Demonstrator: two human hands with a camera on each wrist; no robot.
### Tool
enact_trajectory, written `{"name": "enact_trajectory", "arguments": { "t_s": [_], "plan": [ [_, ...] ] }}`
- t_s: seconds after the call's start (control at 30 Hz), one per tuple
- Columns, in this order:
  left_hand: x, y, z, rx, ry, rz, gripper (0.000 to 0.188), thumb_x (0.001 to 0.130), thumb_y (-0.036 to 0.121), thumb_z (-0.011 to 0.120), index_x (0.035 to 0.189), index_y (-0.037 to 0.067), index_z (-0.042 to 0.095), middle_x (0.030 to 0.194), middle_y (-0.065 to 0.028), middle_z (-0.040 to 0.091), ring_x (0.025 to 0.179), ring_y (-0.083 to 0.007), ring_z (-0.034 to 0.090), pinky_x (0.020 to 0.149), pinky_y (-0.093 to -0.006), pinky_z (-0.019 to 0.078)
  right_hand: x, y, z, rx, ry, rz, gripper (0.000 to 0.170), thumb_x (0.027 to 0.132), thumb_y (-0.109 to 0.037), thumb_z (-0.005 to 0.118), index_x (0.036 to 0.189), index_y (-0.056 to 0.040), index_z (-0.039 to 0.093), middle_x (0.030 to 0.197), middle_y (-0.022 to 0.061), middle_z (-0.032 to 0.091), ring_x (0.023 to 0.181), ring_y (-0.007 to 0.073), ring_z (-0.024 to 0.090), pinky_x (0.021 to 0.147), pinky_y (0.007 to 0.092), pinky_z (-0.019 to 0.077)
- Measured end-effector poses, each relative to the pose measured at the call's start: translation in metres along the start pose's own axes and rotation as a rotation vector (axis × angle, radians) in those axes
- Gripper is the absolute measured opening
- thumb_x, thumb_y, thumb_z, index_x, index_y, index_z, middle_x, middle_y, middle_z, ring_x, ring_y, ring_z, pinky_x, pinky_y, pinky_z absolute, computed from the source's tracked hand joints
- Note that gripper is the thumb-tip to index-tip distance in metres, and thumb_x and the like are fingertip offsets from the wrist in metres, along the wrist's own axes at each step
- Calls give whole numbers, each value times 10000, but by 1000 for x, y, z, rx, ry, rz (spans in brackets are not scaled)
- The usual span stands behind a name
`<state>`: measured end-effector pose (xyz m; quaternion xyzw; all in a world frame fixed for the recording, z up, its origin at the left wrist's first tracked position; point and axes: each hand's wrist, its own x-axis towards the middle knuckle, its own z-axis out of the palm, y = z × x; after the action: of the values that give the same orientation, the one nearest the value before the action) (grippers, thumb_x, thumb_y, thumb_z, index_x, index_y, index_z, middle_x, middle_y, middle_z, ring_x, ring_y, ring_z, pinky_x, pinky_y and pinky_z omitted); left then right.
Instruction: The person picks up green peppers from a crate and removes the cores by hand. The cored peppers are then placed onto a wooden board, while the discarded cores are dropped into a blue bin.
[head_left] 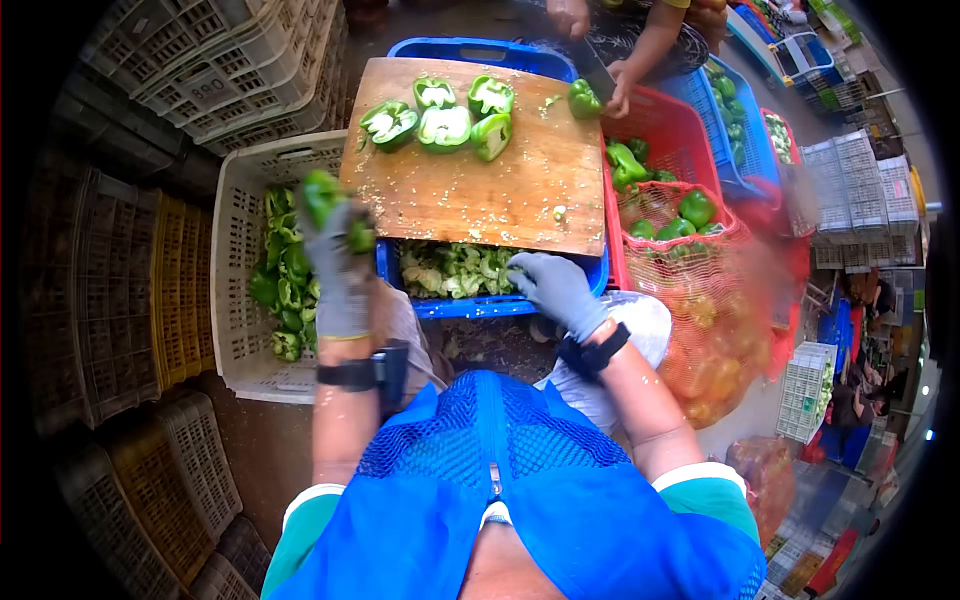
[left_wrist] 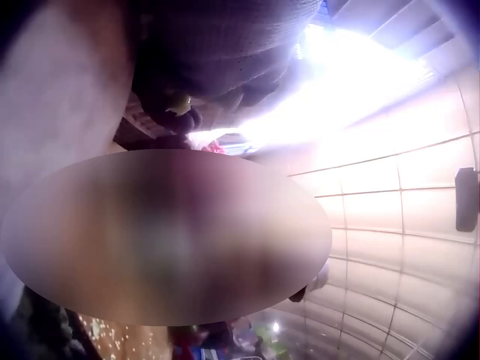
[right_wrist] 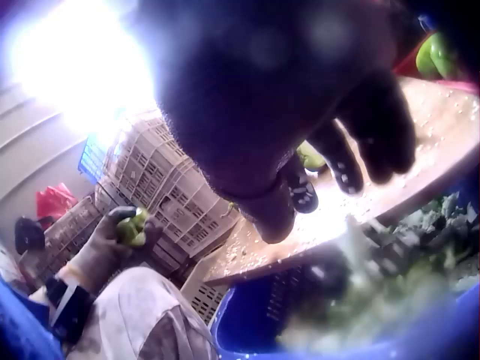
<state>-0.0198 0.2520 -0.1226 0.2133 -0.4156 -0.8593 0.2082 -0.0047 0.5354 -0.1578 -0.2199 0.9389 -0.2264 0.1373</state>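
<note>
My left hand (head_left: 338, 268), in a grey glove, holds green bell pepper pieces (head_left: 322, 197) above the near side of the white crate (head_left: 225, 270), blurred in the head view. In the right wrist view the same hand (right_wrist: 109, 244) has its fingers curled round the green pieces (right_wrist: 133, 227). My gloved right hand (head_left: 558, 290) is over the blue basket (head_left: 470, 307) of pale pepper cores (head_left: 450, 270), its fingers pointing down with blurred scraps below them. On the wooden cutting board (head_left: 430, 195) lie several halved bell peppers (head_left: 444, 128) and scattered seeds.
Across the board, another person's hand (head_left: 620, 90) holds a whole pepper (head_left: 585, 98) beside a knife (head_left: 600, 72). A red crate (head_left: 690, 120) and a red mesh sack (head_left: 700, 330) of peppers stand at right. Stacked crates (head_left: 230, 80) rise at left.
</note>
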Motion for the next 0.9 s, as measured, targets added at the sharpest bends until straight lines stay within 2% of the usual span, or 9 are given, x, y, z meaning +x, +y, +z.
{"name": "enact_trajectory", "arguments": {
  "t_s": [0.07,0.23,0.3,0.47,0.57,0.63,0.73,0.8,0.9],
  "plan": [
    [13,31,-29,228,102,137,769,746,34,699,1398,123,300,983,-99,577,691,-155,606,535,-236,510,18,6,-17,-73,-38,-35,378,827,-345,618,1140,-135,596,1080,173,596,1006,330,584,827,426,487],
    [23,50,-91,960,100,396,886,744,166,767,1437,5,240,1370,-236,390,1193,-283,469,977,-357,417,135,24,-10,47,325,81,479,778,-339,658,1166,-74,563,1109,191,580,1032,359,566,866,432,476],
    [17,47,-87,799,-23,224,841,787,194,732,1442,4,240,1454,-228,296,1321,-289,326,1078,-367,289,173,12,-12,81,329,294,515,764,-337,675,1182,-68,541,1108,207,590,1030,367,568,872,434,472],
    [-23,8,-23,644,-283,51,621,829,160,684,1364,29,397,1337,-167,447,1170,-219,478,980,-310,400,201,9,12,302,480,594,593,698,-248,732,1193,-105,437,1100,231,615,971,401,609,836,458,483],
    [-31,-31,2,418,-342,-295,554,841,177,683,1327,56,446,1203,-89,534,988,-138,546,810,-254,477,193,26,30,530,535,468,622,661,-212,732,1168,-111,388,1010,229,621,941,391,615,826,441,481],
    [-26,-64,4,136,-242,-519,467,855,193,677,1270,89,490,1108,-41,567,914,-141,580,732,-260,503,181,48,60,782,501,111,567,662,-143,734,1114,-32,410,1008,144,590,909,243,595,788,350,493],
    [-18,-84,6,-301,-266,-874,416,873,190,658,1240,68,503,1077,-74,597,878,-196,622,728,-338,543,90,-34,6,801,-52,-43,610,670,-84,765,1170,-52,417,1059,83,562,982,165,552,820,298,479],
    [-24,-103,-2,-321,-299,-794,386,876,188,647,1212,85,489,1001,-75,612,847,-202,625,697,-353,551,59,-51,2,667,-156,-75,601,687,-81,762,1177,-67,413,1047,78,576,965,151,568,800,287,491],
    [-34,-88,12,-267,-274,-728,372,862,144,644,1195,77,493,925,-60,605,835,-186,621,683,-313,546,53,-58,-6,1174,-225,91,513,746,-21,711,1163,-60,416,1037,81,596,929,126,584,754,255,498]
  ]
}}
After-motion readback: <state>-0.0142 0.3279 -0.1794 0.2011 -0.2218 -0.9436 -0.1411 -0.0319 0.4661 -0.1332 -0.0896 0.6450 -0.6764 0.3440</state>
